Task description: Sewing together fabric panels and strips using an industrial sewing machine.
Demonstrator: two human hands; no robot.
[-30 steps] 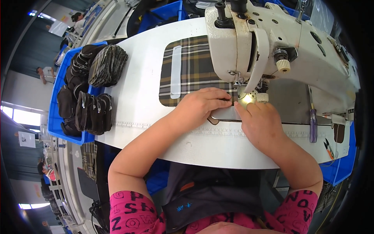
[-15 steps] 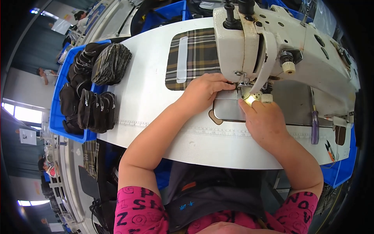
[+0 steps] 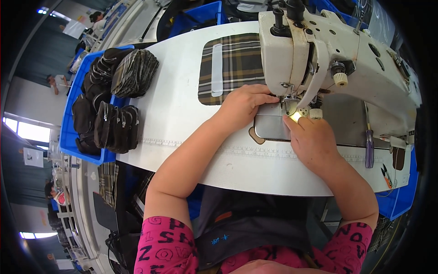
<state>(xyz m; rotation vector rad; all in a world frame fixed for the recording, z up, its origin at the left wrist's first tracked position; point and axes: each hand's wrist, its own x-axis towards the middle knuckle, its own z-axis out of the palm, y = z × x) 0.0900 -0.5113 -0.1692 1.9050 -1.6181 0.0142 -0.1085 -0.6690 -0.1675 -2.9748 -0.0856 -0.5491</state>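
My left hand (image 3: 239,107) is palm down, fingers half straightened and close together, tips near the needle area; cloth edge at the fingers, though I cannot tell whether I pinch it or only press. My right hand (image 3: 315,141) is partly curled, index finger pointed at the metal plate (image 3: 271,127), just beside the lit spot; its grip is hidden from me.

The plaid panel (image 3: 239,64), with a pale strip (image 3: 217,68), lies flat beyond my left hand, its near edge at my fingers, its right side passing behind the sewing machine (image 3: 280,59).

Step, as I judge it: guiding the panel's edge at the presser foot (image 3: 290,104). The next move seems to call for a light, even feed, edge straight, fingertips clear of the needle.

Farther out: purple screwdriver (image 3: 369,148) and snips (image 3: 387,177) on my right; blue bin (image 3: 66,132) of dark pouches (image 3: 116,128) on my left.
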